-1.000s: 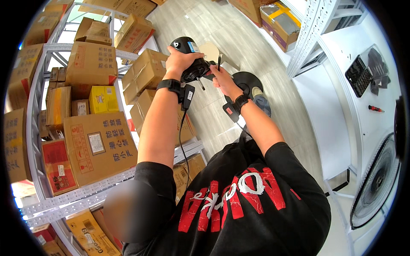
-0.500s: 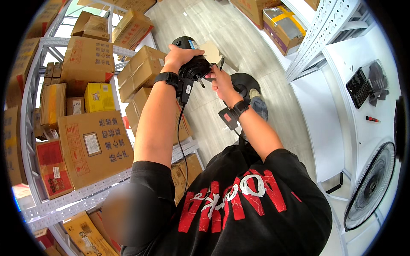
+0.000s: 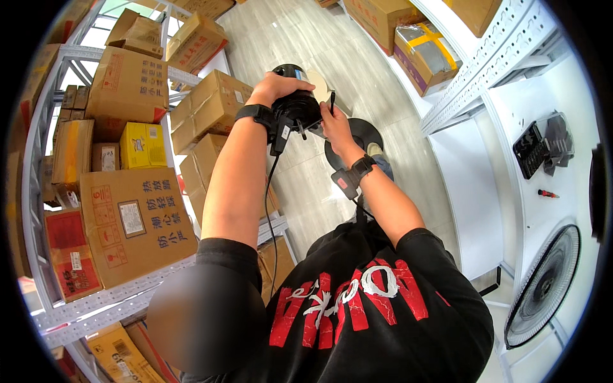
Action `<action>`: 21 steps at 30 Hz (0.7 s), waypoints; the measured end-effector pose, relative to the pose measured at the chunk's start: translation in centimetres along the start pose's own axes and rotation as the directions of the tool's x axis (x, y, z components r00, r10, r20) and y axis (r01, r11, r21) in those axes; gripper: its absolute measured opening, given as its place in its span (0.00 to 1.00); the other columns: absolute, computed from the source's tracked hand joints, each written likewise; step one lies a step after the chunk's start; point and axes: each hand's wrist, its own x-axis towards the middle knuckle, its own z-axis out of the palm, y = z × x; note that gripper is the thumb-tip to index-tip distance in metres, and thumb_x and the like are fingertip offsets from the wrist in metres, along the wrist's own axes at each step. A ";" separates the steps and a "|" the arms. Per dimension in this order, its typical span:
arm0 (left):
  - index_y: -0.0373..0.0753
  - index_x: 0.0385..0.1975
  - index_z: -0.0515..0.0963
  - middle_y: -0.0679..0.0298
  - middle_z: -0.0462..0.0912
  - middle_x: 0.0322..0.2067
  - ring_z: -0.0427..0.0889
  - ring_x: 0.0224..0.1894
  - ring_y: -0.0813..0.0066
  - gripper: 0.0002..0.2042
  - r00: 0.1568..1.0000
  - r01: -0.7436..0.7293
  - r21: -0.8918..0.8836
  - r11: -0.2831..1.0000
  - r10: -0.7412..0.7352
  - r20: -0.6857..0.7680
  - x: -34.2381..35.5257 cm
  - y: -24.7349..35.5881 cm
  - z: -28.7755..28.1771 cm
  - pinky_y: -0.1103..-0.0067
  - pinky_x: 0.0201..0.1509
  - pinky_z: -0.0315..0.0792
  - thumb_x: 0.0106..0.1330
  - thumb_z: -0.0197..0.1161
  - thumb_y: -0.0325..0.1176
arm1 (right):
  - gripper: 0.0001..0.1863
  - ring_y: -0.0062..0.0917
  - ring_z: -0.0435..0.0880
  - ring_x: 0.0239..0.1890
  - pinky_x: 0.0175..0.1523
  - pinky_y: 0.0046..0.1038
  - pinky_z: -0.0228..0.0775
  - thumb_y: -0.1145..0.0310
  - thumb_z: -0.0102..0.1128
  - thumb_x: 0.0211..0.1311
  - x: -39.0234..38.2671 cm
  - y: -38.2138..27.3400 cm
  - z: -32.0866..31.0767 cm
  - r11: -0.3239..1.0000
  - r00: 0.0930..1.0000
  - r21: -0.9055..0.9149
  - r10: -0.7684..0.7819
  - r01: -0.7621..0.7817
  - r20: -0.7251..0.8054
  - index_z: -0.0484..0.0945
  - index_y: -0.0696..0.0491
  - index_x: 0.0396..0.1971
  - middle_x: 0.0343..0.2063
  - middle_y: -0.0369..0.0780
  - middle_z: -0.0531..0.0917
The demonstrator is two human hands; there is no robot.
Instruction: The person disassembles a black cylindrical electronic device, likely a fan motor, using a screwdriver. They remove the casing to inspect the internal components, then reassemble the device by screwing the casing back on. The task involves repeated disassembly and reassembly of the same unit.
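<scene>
A black fan motor head (image 3: pixel 297 110) is held out in front of me above the floor, its metal shaft pointing down toward me. My left hand (image 3: pixel 284 86) is closed over the top of its housing. At its right edge my right hand (image 3: pixel 337 127) pinches a thin black stick-like piece (image 3: pixel 332 101) standing up from the fingers; whether it joins the motor I cannot tell. Below, a round black base (image 3: pixel 367 133) rests on the floor beside my foot, partly behind my right hand. Each wrist wears a black strap with a small cabled box.
Shelves at left hold several cardboard boxes (image 3: pixel 137 223) and a yellow box (image 3: pixel 142 145). On the white shelf (image 3: pixel 472 191) side at right lie a round fan guard (image 3: pixel 543 287), a black slotted tray (image 3: pixel 531 151), a clear plastic bag (image 3: pixel 560 143) and a red screwdriver (image 3: pixel 547 193). A beige object (image 3: pixel 317 83) stands behind the motor.
Both hands and the motor head have shifted slightly right and nearer to me. My right fingers have drawn a little away from the motor's underside. The view has turned slightly.
</scene>
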 end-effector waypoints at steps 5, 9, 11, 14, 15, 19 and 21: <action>0.21 0.68 0.52 0.41 0.76 0.57 0.82 0.55 0.53 0.65 0.996 0.030 0.069 0.997 -0.036 0.084 1.0 -0.4 0.0 0.68 0.59 0.76 0.35 0.83 0.57 | 0.21 0.15 0.64 0.21 0.27 0.23 0.55 0.52 0.56 0.74 -0.2 0.2 -0.1 0.998 1.000 -0.056 -0.025 0.025 -0.006 0.73 0.53 0.24 0.18 0.28 0.68; 0.22 0.69 0.52 0.42 0.75 0.59 0.80 0.58 0.53 0.66 0.998 -0.022 0.101 0.995 0.016 0.059 0.5 -0.3 -0.1 0.70 0.62 0.74 0.34 0.83 0.58 | 0.21 0.16 0.67 0.22 0.28 0.25 0.58 0.53 0.56 0.74 -0.2 0.9 -0.5 0.984 0.996 -0.149 -0.094 0.094 0.006 0.75 0.55 0.26 0.18 0.29 0.71; 0.22 0.69 0.51 0.42 0.75 0.59 0.80 0.59 0.53 0.66 0.999 -0.021 0.096 0.995 0.016 0.046 0.4 -0.4 -0.3 0.70 0.62 0.74 0.34 0.83 0.59 | 0.21 0.17 0.69 0.22 0.29 0.25 0.61 0.54 0.57 0.73 -0.1 -0.1 -0.6 0.951 0.991 -0.279 -0.129 0.136 0.045 0.76 0.57 0.28 0.18 0.31 0.73; 0.22 0.71 0.47 0.40 0.73 0.61 0.78 0.61 0.53 0.68 1.000 0.005 0.038 0.999 -0.005 0.017 -0.1 -1.2 -0.3 0.70 0.63 0.73 0.37 0.81 0.60 | 0.19 0.22 0.75 0.26 0.34 0.27 0.68 0.55 0.58 0.72 -0.1 -3.5 -1.1 0.838 0.987 -0.527 -0.075 0.138 0.140 0.78 0.59 0.33 0.22 0.37 0.79; 0.23 0.71 0.45 0.40 0.73 0.61 0.78 0.60 0.52 0.68 1.000 -0.001 0.029 1.000 0.001 0.002 -0.2 -1.4 -0.4 0.69 0.63 0.73 0.37 0.81 0.60 | 0.19 0.23 0.76 0.27 0.36 0.28 0.69 0.55 0.59 0.71 -0.1 -4.3 -0.8 0.816 0.970 -0.526 -0.174 0.239 0.171 0.78 0.58 0.34 0.23 0.38 0.80; 0.27 0.73 0.39 0.40 0.71 0.61 0.79 0.57 0.49 0.68 0.992 -0.053 -0.158 0.986 0.070 0.103 -3.1 -1.5 -1.1 0.57 0.54 0.76 0.43 0.78 0.62 | 0.20 0.26 0.80 0.33 0.42 0.29 0.72 0.53 0.62 0.68 0.4 -6.7 -0.7 0.666 0.883 -0.580 -0.374 0.469 0.284 0.76 0.58 0.37 0.30 0.39 0.82; 0.32 0.74 0.39 0.42 0.72 0.60 0.82 0.52 0.48 0.66 0.975 -0.084 -0.362 0.928 0.152 0.164 -3.2 -4.2 -1.4 0.50 0.42 0.79 0.46 0.75 0.65 | 0.20 0.25 0.80 0.33 0.42 0.29 0.72 0.53 0.64 0.67 -0.3 -7.7 -0.3 0.601 0.900 -0.671 -0.315 0.434 0.301 0.76 0.58 0.37 0.30 0.39 0.82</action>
